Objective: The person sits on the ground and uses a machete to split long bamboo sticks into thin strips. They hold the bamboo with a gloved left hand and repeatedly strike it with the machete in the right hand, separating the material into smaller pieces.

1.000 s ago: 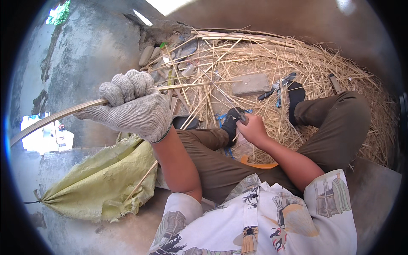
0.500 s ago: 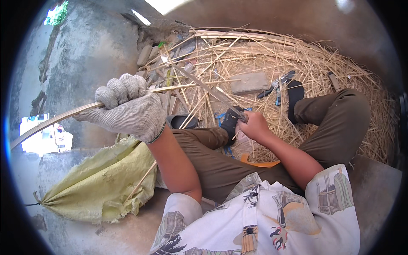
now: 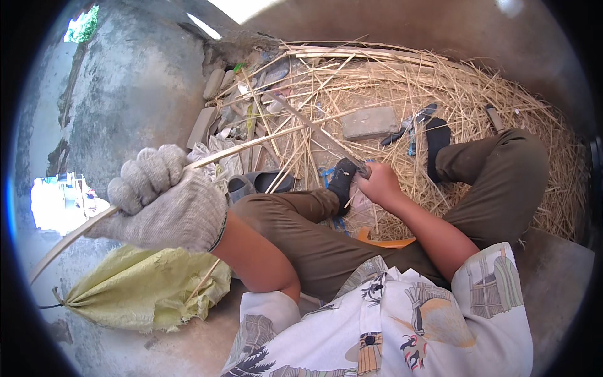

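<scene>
My left hand [image 3: 166, 204], in a grey knitted glove, is closed around a long pale bamboo strip [image 3: 242, 147]. The strip bends down past the glove toward the lower left and reaches up and right over the floor. Bare, my right hand [image 3: 382, 184] grips the handle of a long narrow knife [image 3: 319, 135]. Its blade points away to the upper left and crosses the strip near the strip's far end. Whether blade and strip touch there, I cannot tell. My dark-socked foot [image 3: 342, 183] lies just left of the right hand.
Loose bamboo shavings [image 3: 465, 94] cover the floor ahead and to the right. Among them are a brick [image 3: 369, 123] and a dark glove-like item [image 3: 408, 124]. Grey sandals [image 3: 276, 181] sit beyond my left leg; a yellow-green sack [image 3: 141, 286] lies at the left, near a wall [image 3: 144, 81].
My left hand has moved down and to the left, drawing the strip along with it. The knife and my right hand have hardly shifted.
</scene>
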Tool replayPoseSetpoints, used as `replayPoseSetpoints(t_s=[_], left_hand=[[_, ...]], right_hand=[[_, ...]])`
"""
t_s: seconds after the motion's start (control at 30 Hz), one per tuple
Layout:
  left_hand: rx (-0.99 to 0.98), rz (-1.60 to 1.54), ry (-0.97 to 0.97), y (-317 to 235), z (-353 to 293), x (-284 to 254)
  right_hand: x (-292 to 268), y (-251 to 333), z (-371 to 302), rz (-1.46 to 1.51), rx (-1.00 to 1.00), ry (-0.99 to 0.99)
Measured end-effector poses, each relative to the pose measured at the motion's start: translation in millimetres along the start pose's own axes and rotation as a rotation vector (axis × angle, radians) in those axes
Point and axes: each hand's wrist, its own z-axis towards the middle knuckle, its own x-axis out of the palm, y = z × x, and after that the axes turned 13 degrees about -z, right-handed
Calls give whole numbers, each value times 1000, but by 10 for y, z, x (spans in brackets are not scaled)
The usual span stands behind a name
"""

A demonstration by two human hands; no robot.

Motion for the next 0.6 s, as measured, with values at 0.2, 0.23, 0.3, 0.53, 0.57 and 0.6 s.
replayPoseSetpoints(t_s=[0.2,0.23,0.3,0.53,0.57,0.6], left_hand=[[145,145,-202,-72,-50,34],[144,127,-187,-73,-50,8],[154,115,-137,-178,-53,19],[217,118,-100,-760,-279,176],[227,141,-97,-720,-270,219],[236,162,-95,-696,-263,250]], right_hand=[[-18,5,-8,-83,44,-20],[-32,34,-49,-69,4,-33],[-26,130,-95,-51,-136,-104],[0,-159,114,3,102,-80],[-1,-116,81,2,74,-89],[-5,-76,49,1,46,-100]])
